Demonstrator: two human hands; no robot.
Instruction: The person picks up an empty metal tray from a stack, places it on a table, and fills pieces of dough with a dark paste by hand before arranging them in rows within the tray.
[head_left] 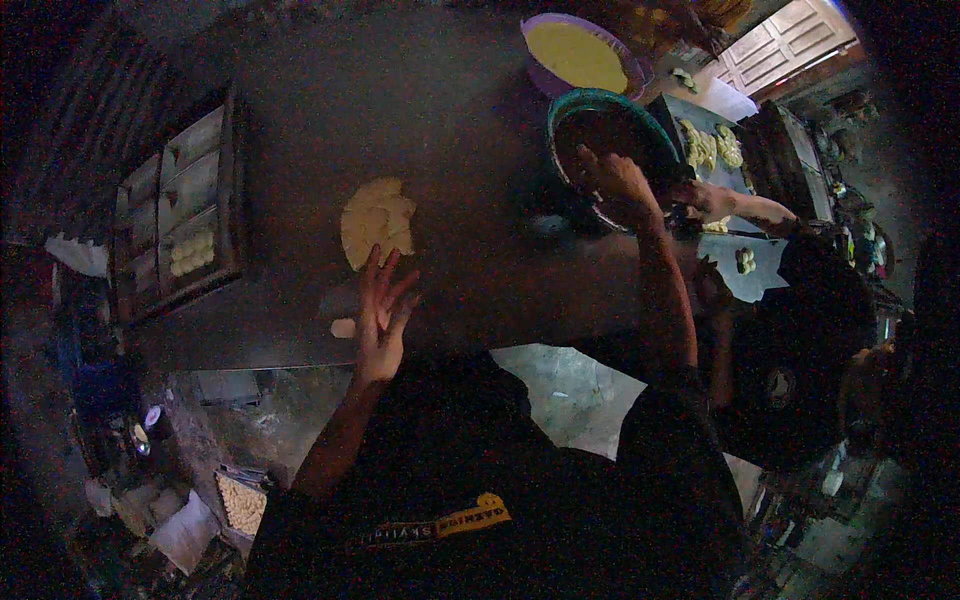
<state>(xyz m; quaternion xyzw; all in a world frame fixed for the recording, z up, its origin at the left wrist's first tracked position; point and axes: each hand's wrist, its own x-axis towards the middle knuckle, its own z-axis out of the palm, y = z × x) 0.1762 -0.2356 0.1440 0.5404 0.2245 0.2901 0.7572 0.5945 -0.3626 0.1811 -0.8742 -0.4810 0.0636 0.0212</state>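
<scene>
Spread fingers of my left hand [385, 310] rest at the lower edge of a flattened, uneven round of pale dough [375, 215] on the dark table [450, 120]. A small pale piece [343, 328] lies just below it. My right hand [615, 180] reaches into a teal-rimmed bowl [570, 110] with a dark interior, its fingers partly curled; what they hold, if anything, is too dark to make out. A co-worker's hand [705, 200] is at the bowl's right side, near my wrist.
A purple bowl of pale yellow mixture [575, 55] stands at the back. Trays with dough pieces [715, 145] and paper [755, 280] are on the right, beside a dark-clothed co-worker [790, 370]. A compartmented box [170, 215] with dough balls sits left. The table's front edge [250, 365] runs below.
</scene>
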